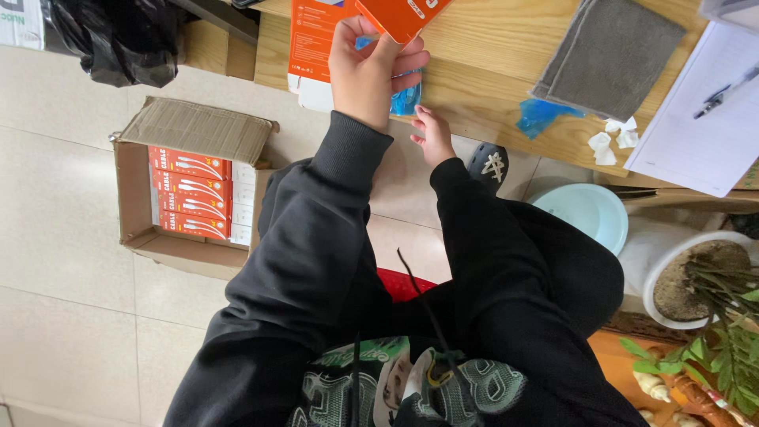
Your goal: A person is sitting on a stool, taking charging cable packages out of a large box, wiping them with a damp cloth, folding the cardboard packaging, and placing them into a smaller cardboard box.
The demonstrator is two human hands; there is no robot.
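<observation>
Left hand: your left hand [368, 75] is raised over the worktop [482, 87], its fingers [411, 62] clamped on the lower corner of an orange box [399, 16], thumb on the near face.
Orange box: it stands out past your fingertips, tilted, its upper part cut off by the top edge of the view.
Right hand: your right hand [433, 136] is at the worktop's near edge, just below and right of the left hand; its fingers are loosely curled together, and you cannot tell whether they grip anything.
Blue wrapper: one blue plastic piece [407, 99] lies just under your left fingers and above the right fingertips, touching or nearly touching them.
Flat orange pack: one orange-and-white pack [312, 47] lies on the worktop just left of your left hand, partly behind it.
Carton: one open cardboard carton [194, 130] sits on the floor well to the left of both hands, holding three visible red boxes [190, 194] stacked side by side.
Right of the fingers: one grey cloth [613, 51], a second blue plastic scrap [538, 115], a few white crumpled bits [613, 138], and a sheet of paper [700, 119] with one pen [723, 91].
Farther right: one pale blue basin [589, 213] and one white plant pot [692, 281], both off the worktop.
</observation>
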